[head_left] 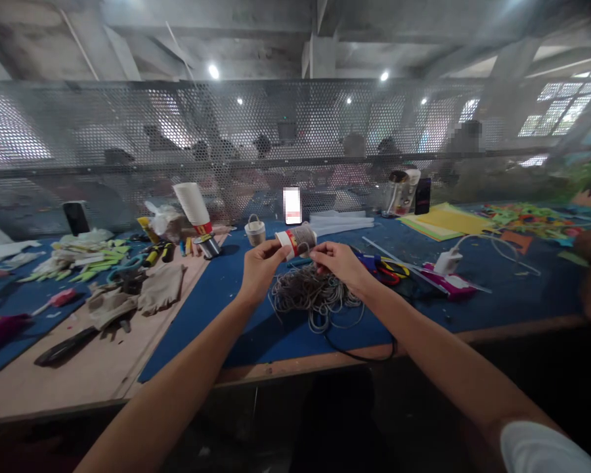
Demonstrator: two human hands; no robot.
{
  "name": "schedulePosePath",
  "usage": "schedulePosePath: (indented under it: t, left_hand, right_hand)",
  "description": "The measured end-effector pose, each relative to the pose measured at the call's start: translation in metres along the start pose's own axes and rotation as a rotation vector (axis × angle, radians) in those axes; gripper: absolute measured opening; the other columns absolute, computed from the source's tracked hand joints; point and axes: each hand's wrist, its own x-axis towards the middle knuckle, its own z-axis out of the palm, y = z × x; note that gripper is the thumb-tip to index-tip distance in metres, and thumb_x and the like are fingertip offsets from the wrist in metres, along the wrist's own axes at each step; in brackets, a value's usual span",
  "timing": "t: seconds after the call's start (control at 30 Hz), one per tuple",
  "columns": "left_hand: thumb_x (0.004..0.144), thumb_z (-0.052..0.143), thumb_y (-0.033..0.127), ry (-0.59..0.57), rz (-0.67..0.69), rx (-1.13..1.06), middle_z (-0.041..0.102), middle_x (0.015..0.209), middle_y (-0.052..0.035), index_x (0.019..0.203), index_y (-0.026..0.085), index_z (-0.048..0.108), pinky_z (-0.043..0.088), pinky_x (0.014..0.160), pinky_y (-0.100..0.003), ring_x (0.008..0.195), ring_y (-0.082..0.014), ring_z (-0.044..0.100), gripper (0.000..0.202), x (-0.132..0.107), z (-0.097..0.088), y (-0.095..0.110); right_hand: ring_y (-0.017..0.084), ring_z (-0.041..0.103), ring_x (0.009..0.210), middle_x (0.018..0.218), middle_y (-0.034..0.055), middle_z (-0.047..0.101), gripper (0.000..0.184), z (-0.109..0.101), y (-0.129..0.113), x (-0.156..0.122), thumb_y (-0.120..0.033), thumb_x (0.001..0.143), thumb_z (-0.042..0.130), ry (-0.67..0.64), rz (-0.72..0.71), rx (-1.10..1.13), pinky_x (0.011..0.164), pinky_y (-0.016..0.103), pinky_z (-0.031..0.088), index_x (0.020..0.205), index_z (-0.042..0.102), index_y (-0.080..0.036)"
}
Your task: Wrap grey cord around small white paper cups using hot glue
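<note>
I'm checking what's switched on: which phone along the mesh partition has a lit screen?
The middle phone, beyond the cup that the left hand holds. It glows bright white; the left phone and the right phone look dark.

Looked smooth and papery on the cup (289,236), stringy and matt on the grey cord (300,289), matt on the blue surface (256,345), metallic on the perforated screen (256,125).

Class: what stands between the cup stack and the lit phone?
The head view shows a small handled cup between the cup stack and the lit phone.
</note>
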Motion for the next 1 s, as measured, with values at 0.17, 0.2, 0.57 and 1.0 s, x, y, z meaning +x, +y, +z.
schedulePosePath:
  t: [0.17, 0.2, 0.57, 1.0]
  left_hand:
    - [0.078, 0.074, 0.039, -0.063, 0.028, 0.060, 0.074, 0.090, -0.0062, 0.096, 0.014, 0.077, 0.049, 0.075, -0.029, 0.078, -0.0176, 0.063, 0.031, -0.003, 0.000, 0.001]
    - [0.078, 0.074, 0.039, -0.067, 0.033, 0.062, 0.074, 0.090, -0.0061, 0.095, 0.014, 0.077, 0.049, 0.075, -0.029, 0.077, -0.0173, 0.063, 0.030, -0.003, 0.001, 0.001]
    - [0.077, 0.075, 0.037, -0.072, 0.033, 0.084, 0.073, 0.084, -0.0053, 0.089, 0.015, 0.076, 0.047, 0.070, -0.028, 0.073, -0.0158, 0.061, 0.026, -0.006, 0.002, 0.006]
    - [0.077, 0.073, 0.037, -0.119, 0.034, 0.100, 0.073, 0.082, -0.0056, 0.088, 0.014, 0.075, 0.048, 0.070, -0.028, 0.074, -0.0177, 0.063, 0.025, -0.008, 0.003, 0.008]
  right_hand:
    - [0.010, 0.064, 0.052, 0.084, 0.0034, 0.072, 0.015, -0.006, -0.014, -0.008, -0.033, 0.084, 0.060, 0.066, -0.162, -0.185, 0.053, 0.023, 0.049, 0.086, 0.061, -0.018]
    - [0.010, 0.065, 0.051, 0.089, 0.0049, 0.074, 0.015, -0.006, -0.017, -0.008, -0.033, 0.085, 0.060, 0.052, -0.163, -0.170, 0.051, 0.023, 0.048, 0.087, 0.059, -0.018]
    - [0.016, 0.064, 0.083, 0.093, 0.0050, 0.067, 0.014, -0.013, -0.034, -0.004, -0.019, 0.089, 0.058, 0.098, -0.530, -0.556, 0.079, 0.031, 0.051, 0.100, 0.066, -0.020]
    - [0.022, 0.055, 0.095, 0.099, 0.0078, 0.059, 0.017, -0.014, -0.042, -0.007, -0.026, 0.100, 0.051, 0.208, -0.885, -1.117, 0.086, 0.037, 0.041, 0.102, 0.067, -0.021]
